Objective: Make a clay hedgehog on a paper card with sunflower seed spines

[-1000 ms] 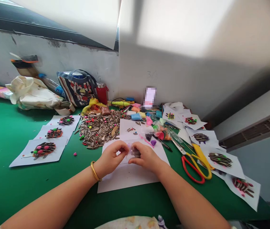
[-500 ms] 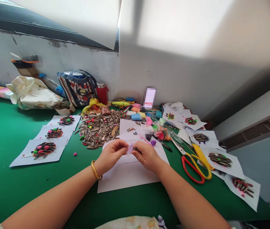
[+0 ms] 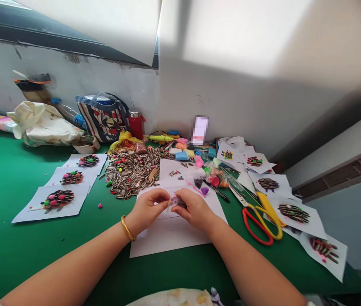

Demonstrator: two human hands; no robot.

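Note:
My left hand (image 3: pixel 150 207) and my right hand (image 3: pixel 197 209) meet above the stacked white paper (image 3: pixel 170 238) in front of me. Pinched between the fingertips of both is a small, crinkled, see-through plastic bag (image 3: pixel 172 201). Something dark shows by the right fingers, too small to make out. A gold bangle (image 3: pixel 127 228) circles my left wrist. Just beyond the hands, a purple clay lump (image 3: pixel 205 191) and a dark one (image 3: pixel 198 182) lie on the paper. Farther back, a sheet (image 3: pixel 170 168) carries a few sunflower seeds.
A heap of striped sunflower seeds (image 3: pixel 136 174) spreads behind my left hand. Red-and-yellow scissors (image 3: pixel 260 221) lie to the right. Seed-and-clay pictures flank me, on the left (image 3: pixel 34 212) and right (image 3: pixel 319 223). Bags (image 3: pixel 102 119) and a red flask (image 3: pixel 136 125) stand along the wall.
My right hand has turned slightly, its thumb now lying lower and nearer the left fingers. The plastic bag has shifted in the grip and looks less purple.

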